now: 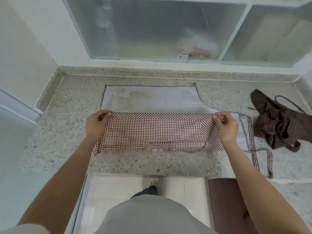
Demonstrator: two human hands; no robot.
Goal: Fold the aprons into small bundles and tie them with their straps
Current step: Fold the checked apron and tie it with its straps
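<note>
Spreading wide beneath everything was the speckled granite counter (64,129), bare to the left. On it lay the checked apron (152,130), its brown gingham half folded over the pale underside, strap (253,149) trailing right. A crumpled striped brown apron (276,122) sat near. The left hand (97,124) and right hand (225,126) each pinched a fold corner.

Item count, as visible:

- Aprons: two. One checked apron (152,130) lies spread at the middle of the countertop (67,102), partly folded. One brown striped apron (278,125) lies crumpled at the right edge.
- Hands: two, the left hand (96,124) and the right hand (226,125), one at each end of the fold.
- Checked straps (253,146): two, trailing toward the front right corner.
</note>
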